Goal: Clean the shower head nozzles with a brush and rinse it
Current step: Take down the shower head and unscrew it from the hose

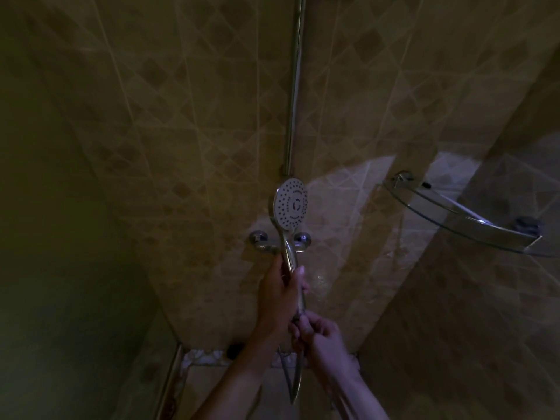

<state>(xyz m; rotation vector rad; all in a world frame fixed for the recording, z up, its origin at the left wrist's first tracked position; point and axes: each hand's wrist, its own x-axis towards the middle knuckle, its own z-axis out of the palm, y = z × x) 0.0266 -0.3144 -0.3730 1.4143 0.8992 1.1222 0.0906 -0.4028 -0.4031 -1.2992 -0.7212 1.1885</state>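
A chrome hand shower head [291,204] is held up in the middle of the dim stall, its round white nozzle face turned toward me. My left hand [280,295] grips its chrome handle partway down. My right hand [318,334] is curled around the bottom end of the handle, where the metal hose [295,383] joins and loops down. No brush is visible.
A chrome mixer tap [266,241] is fixed to the tiled wall right behind the shower head. A vertical chrome riser rail [295,86] runs up above it. A glass corner shelf [454,213] sticks out at the right. A metal-edged threshold [169,380] lies at the lower left.
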